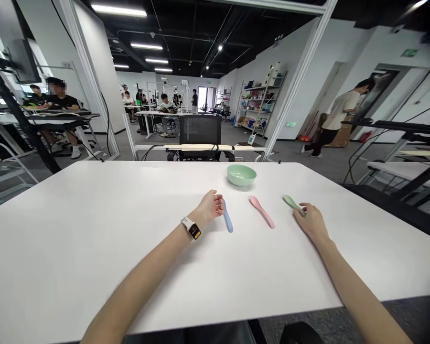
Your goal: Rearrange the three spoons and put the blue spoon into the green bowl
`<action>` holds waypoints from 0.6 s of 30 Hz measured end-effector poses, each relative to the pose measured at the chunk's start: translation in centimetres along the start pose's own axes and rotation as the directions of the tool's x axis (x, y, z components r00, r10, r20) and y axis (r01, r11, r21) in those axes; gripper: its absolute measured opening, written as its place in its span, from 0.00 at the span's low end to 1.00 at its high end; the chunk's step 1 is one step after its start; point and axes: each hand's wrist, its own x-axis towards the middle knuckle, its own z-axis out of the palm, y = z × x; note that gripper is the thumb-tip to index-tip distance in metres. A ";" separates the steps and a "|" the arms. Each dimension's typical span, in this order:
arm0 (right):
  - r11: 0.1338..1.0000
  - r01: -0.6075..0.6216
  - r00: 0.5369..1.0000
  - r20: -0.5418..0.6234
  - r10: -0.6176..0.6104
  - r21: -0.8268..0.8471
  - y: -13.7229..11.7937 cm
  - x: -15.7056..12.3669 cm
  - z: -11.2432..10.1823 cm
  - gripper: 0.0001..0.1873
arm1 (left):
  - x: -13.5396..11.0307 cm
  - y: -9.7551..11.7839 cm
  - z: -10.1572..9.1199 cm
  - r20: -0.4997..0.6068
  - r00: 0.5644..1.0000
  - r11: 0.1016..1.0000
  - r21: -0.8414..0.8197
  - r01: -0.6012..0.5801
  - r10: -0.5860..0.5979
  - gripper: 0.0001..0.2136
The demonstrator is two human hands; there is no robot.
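My left hand (210, 206), with a watch (191, 228) on its wrist, is just left of the blue spoon (228, 221). Its fingers are loosely curved and apart, with nothing visibly gripped; they cover part of the spoon's far end. My right hand (311, 220) has its thumb and fingers closed round the handle end of the green spoon (290, 201), whose bowl points away to the left. Between the two hands a pink spoon (261, 211) lies on the table. Behind the spoons stands a light green bowl (241, 175), upright; its inside is barely visible.
The white table (93, 248) spreads under both arms. A black mesh chair (200, 130) stands beyond its far edge, inside a metal frame (290, 86). Several people sit at desks in the background, and a person (340, 114) is on the right near a doorway.
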 end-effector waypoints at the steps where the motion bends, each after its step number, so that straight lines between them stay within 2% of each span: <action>1: 1.000 -0.003 1.000 0.000 0.003 -0.004 -0.2 0.0 -0.1 0.24 | -0.3 -0.1 0.1 -0.028 0.998 0.997 0.064 -0.046 0.048 0.21; 4: 1.000 -0.009 1.000 0.006 0.009 -0.019 -0.8 -0.2 -0.4 0.23 | -1.6 -0.9 0.0 -0.055 0.967 0.933 0.281 -0.223 0.248 0.17; 6: 0.999 -0.018 1.000 0.016 0.018 -0.039 -1.1 -0.2 -0.7 0.23 | -2.5 -1.7 -0.3 0.025 0.929 0.843 0.412 -0.345 0.368 0.13; 8: 0.998 -0.029 0.999 0.031 0.031 -0.062 -1.4 -0.2 -0.8 0.23 | -3.1 -2.6 -0.4 0.145 0.892 0.743 0.504 -0.440 0.429 0.13; 12: 0.995 -0.025 0.999 0.043 0.029 -0.094 -1.6 -0.2 -1.1 0.21 | -3.3 -4.3 -0.2 0.291 0.848 0.584 0.624 -0.519 0.442 0.23; 18: 0.990 0.013 0.999 0.054 -0.006 -0.140 -1.8 -0.1 -1.2 0.21 | -3.1 -4.9 0.4 0.358 0.825 0.426 0.725 -0.541 0.438 0.26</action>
